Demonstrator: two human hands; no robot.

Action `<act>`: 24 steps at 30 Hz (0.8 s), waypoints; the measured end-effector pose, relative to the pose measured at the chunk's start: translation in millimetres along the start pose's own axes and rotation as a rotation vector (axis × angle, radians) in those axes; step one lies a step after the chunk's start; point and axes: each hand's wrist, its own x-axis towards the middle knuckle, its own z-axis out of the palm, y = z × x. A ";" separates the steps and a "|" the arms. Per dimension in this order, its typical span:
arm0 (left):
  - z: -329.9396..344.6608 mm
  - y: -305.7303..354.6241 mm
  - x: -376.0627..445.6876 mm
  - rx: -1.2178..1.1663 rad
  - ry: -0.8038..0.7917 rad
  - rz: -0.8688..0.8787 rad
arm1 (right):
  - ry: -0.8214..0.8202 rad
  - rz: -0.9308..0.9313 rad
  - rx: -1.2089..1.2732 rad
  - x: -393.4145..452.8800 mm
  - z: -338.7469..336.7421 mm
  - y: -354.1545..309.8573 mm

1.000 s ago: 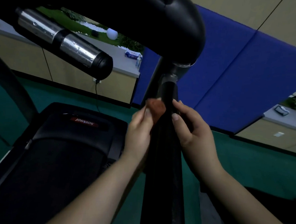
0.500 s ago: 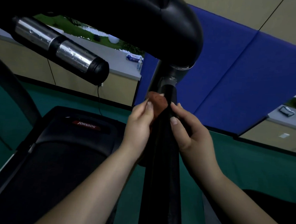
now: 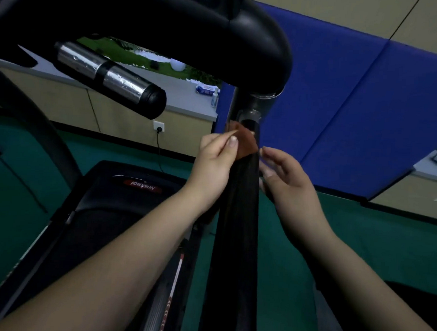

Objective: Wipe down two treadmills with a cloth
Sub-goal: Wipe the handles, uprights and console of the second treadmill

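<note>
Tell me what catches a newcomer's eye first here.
Dead centre, the left hand pinches a reddish-brown cloth against the black upright post of a treadmill, while the right hand hangs beside the post with its fingers loosely curled. Upper left, a shiny metal handgrip juts out under the dark console arm.

Cloth mostly hidden behind treadmill upright; right hand fingertips lost behind it (grip unclear).

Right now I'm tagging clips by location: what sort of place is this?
Probably a gym or exercise room: a black Johnson-branded treadmill deck, its black upright post, green sports flooring and blue padded wall panels.
</note>
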 end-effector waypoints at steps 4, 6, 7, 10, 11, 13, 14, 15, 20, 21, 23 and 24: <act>-9.6 9.3 -45.8 -0.019 -0.022 0.061 | -0.038 -0.013 -0.018 -4.2 -0.7 6.8; -13.5 16.7 -67.7 -0.014 -0.046 0.057 | -0.060 -0.018 -0.007 -9.0 -1.7 9.6; -15.1 20.0 -78.4 -0.004 -0.053 0.054 | -0.067 -0.021 0.002 -12.9 -2.2 11.3; -21.3 29.5 -106.4 0.009 -0.068 0.049 | -0.070 -0.038 -0.039 -28.1 -4.1 20.1; -23.6 33.4 -115.3 0.008 -0.084 0.050 | -0.065 -0.046 -0.074 -33.6 -5.6 23.4; -28.3 41.9 -133.4 0.019 -0.114 0.050 | -0.069 -0.045 -0.105 -43.7 -8.2 30.0; -30.4 46.3 -142.5 0.034 -0.123 0.047 | -0.079 -0.042 -0.103 -48.8 -9.0 32.5; -32.5 50.9 -151.2 0.053 -0.132 0.047 | -0.092 -0.044 -0.093 -54.6 -9.3 34.2; -37.6 75.3 -187.6 0.246 -0.172 0.020 | -0.136 -0.071 -0.057 -80.8 -8.8 35.3; -38.4 78.8 -193.9 0.294 -0.171 0.025 | -0.144 -0.074 -0.055 -85.0 -8.6 34.0; -40.2 84.6 -207.3 0.401 -0.164 0.056 | -0.165 -0.094 -0.052 -91.8 -8.4 31.5; -40.4 86.8 -214.5 0.456 -0.161 0.071 | -0.173 -0.104 -0.054 -94.5 -8.5 30.4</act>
